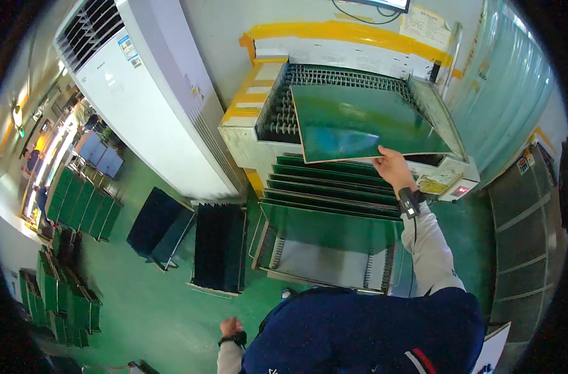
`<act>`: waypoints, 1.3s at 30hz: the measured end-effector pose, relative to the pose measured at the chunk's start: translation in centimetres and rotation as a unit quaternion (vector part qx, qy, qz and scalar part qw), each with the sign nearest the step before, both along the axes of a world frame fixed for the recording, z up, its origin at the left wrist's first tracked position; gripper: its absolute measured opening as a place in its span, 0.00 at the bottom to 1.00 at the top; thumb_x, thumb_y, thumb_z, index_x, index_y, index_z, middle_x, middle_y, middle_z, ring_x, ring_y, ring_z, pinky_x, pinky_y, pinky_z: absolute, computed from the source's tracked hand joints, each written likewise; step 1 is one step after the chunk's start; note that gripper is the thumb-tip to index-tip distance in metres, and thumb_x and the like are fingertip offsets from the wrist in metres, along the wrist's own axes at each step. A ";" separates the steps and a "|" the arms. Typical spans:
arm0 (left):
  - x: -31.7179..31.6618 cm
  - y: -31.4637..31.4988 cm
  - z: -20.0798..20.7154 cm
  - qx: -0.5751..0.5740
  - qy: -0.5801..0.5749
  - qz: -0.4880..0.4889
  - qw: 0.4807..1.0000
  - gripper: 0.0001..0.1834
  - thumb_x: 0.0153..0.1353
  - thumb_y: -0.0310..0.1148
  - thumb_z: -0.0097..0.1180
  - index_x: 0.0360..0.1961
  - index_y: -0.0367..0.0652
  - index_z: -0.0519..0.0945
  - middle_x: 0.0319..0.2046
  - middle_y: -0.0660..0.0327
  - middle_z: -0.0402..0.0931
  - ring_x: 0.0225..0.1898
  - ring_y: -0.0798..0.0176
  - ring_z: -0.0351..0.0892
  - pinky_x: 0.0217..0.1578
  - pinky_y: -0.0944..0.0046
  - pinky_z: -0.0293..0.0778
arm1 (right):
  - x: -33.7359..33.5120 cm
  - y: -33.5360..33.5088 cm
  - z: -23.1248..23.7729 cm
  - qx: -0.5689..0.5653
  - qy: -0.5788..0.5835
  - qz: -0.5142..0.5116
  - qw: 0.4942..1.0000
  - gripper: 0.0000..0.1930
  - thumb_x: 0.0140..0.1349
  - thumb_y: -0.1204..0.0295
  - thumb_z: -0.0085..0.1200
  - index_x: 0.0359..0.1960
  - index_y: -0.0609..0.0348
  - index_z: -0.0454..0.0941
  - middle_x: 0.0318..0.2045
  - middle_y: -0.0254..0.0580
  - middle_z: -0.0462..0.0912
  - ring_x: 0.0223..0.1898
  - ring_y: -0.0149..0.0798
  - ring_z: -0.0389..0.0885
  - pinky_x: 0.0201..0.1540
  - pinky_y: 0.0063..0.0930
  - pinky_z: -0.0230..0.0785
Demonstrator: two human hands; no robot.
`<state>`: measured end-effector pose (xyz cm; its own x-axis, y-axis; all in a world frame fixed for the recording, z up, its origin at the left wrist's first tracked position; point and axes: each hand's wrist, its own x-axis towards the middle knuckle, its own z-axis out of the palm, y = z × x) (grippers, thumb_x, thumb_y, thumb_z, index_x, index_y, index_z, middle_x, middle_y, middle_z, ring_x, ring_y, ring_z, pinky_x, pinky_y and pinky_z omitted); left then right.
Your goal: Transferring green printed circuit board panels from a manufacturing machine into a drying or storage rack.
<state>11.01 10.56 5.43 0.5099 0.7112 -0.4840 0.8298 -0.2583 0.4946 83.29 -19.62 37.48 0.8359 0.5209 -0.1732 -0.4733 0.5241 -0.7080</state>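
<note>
Head view: our right hand [393,168] pinches a green panel [362,119], fingertips hidden beneath; our left hand [231,326]'s fingers, we cannot tell.

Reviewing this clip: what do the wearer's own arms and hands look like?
The right hand and left hand are ungloved. The right sleeve and left sleeve are pale grey. The right wrist has a black strapped device with a thin dark cable; the left, a black band.

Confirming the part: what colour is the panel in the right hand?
The panel is glossy green, best seen in head view.
</note>
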 end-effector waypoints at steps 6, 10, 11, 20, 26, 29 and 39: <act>-3.8 -6.5 2.7 -0.303 -0.188 0.489 0.796 0.09 0.54 0.32 0.59 0.29 0.36 0.76 0.21 0.57 0.77 0.19 0.59 0.77 0.18 0.60 0.74 | 3.4 4.2 -3.6 0.022 0.033 0.004 0.999 0.07 0.63 0.70 0.57 0.28 0.55 0.73 0.34 0.36 0.79 0.32 0.35 0.76 0.43 0.38 0.73; -4.8 -8.0 1.3 -0.111 -0.236 0.307 0.915 0.10 0.54 0.31 0.59 0.29 0.34 0.75 0.22 0.54 0.76 0.19 0.56 0.77 0.18 0.58 0.74 | 3.6 6.5 -1.0 -0.066 0.070 0.050 0.994 0.11 0.65 0.65 0.56 0.37 0.61 0.74 0.36 0.41 0.79 0.37 0.39 0.80 0.36 0.29 0.75; -3.7 -7.5 1.6 -0.127 -0.268 0.339 0.893 0.10 0.54 0.31 0.59 0.29 0.34 0.75 0.22 0.54 0.76 0.19 0.56 0.78 0.18 0.58 0.74 | 4.1 6.3 -1.1 -0.087 0.061 0.110 0.988 0.13 0.66 0.63 0.55 0.39 0.62 0.75 0.37 0.41 0.80 0.38 0.38 0.81 0.36 0.27 0.75; 2.6 -0.3 6.6 -0.246 -0.277 0.397 0.840 0.14 0.59 0.34 0.57 0.39 0.33 0.75 0.29 0.55 0.79 0.21 0.61 0.79 0.18 0.65 0.72 | 5.9 6.9 -0.5 -0.386 -0.281 0.088 0.874 0.19 0.65 0.57 0.52 0.47 0.58 0.78 0.43 0.41 0.83 0.41 0.39 0.82 0.42 0.32 0.75; 12.6 5.7 13.9 -0.034 -0.266 0.191 0.944 0.13 0.61 0.37 0.58 0.34 0.35 0.80 0.26 0.60 0.80 0.24 0.71 0.76 0.24 0.70 0.70 | 4.5 7.1 -1.6 -0.629 -0.589 -0.067 0.503 0.23 0.62 0.53 0.52 0.58 0.40 0.74 0.61 0.43 0.71 0.62 0.52 0.66 0.62 0.55 0.57; 19.7 6.8 19.2 -0.057 -0.303 0.116 0.944 0.11 0.63 0.34 0.56 0.35 0.35 0.79 0.23 0.64 0.76 0.24 0.73 0.72 0.27 0.71 0.69 | 4.5 7.5 -1.8 -0.651 -0.578 -0.024 0.492 0.25 0.62 0.51 0.51 0.61 0.38 0.71 0.67 0.42 0.64 0.68 0.53 0.59 0.65 0.60 0.51; 38.5 0.4 30.4 0.192 -0.344 -0.200 0.897 0.16 0.54 0.34 0.62 0.43 0.41 0.80 0.40 0.56 0.78 0.44 0.53 0.77 0.47 0.57 0.73 | 7.9 6.7 -0.7 -0.643 -0.563 0.017 0.519 0.28 0.61 0.50 0.52 0.60 0.49 0.72 0.64 0.46 0.67 0.65 0.55 0.63 0.65 0.49 0.56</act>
